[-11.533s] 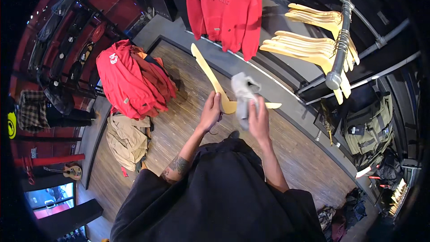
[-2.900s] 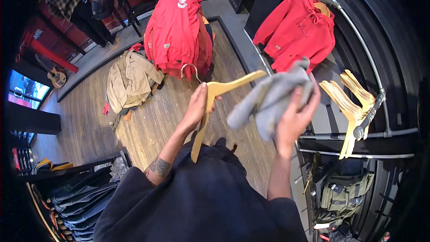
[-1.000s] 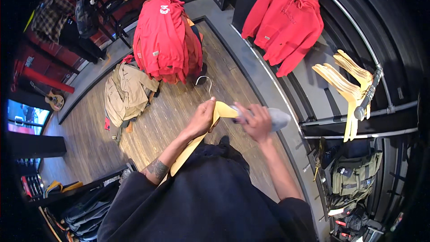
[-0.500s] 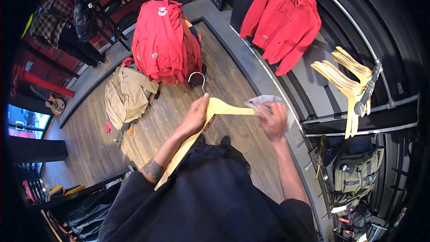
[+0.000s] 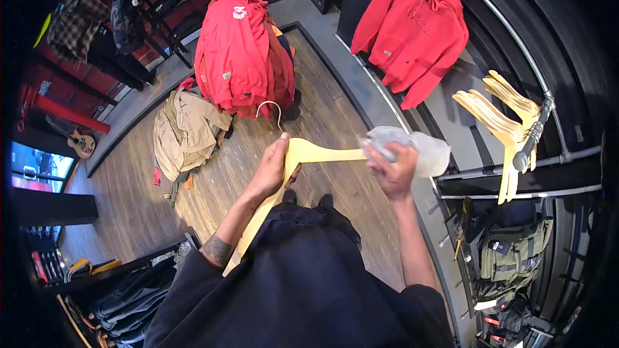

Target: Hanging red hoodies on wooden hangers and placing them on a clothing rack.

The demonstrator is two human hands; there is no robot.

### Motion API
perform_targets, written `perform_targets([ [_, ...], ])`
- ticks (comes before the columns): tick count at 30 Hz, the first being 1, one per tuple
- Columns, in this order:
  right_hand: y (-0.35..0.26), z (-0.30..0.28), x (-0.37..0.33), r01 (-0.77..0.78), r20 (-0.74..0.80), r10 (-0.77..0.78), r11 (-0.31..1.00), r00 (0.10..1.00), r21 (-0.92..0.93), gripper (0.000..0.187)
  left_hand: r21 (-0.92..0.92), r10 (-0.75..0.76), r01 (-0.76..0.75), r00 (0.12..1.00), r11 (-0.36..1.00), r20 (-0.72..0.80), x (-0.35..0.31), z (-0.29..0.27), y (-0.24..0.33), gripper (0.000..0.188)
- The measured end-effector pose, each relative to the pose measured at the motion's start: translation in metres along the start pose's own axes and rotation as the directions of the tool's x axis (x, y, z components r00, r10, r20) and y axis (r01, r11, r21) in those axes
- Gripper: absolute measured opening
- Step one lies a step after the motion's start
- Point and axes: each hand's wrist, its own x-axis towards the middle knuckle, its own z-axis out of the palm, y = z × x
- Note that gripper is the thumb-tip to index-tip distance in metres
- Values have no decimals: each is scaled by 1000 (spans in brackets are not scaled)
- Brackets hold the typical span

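A pale wooden clothes hanger [image 5: 329, 154] is held up in front of my body, its metal hook pointing away from me. My left hand [image 5: 271, 167] is closed around its middle, just below the hook. One arm of the hanger runs back along my left forearm; the other stretches right. At that right end my right hand [image 5: 394, 171] pinches a light grey cloth [image 5: 429, 153] against the wood. Part of the cloth hangs out past my fingers to the right, and the hanger's tip is hidden by cloth and hand.
Ahead stands a heap of red garments [image 5: 235, 58], with a beige shirt [image 5: 187, 132] on the wooden floor beside it. A red hoodie [image 5: 412, 35] hangs at the right, near several wooden hangers [image 5: 493, 116] on a metal rail. An olive backpack [image 5: 516, 251] sits lower right.
The hanger and my left hand have shifted slightly left. More of the cloth now spreads out to the right of my right hand, which stays at the hanger's right end.
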Motion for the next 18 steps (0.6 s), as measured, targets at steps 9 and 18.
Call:
perform_targets([
  [9, -72, 38, 26, 81, 83, -104, 967, 991, 241, 47, 434, 433, -363, 899, 824, -70, 16, 33, -20, 46],
  [18, -18, 18, 31, -54, 133, 48, 998, 990, 40, 40, 46, 24, -19, 994, 999, -109, -1, -2, -8, 52],
])
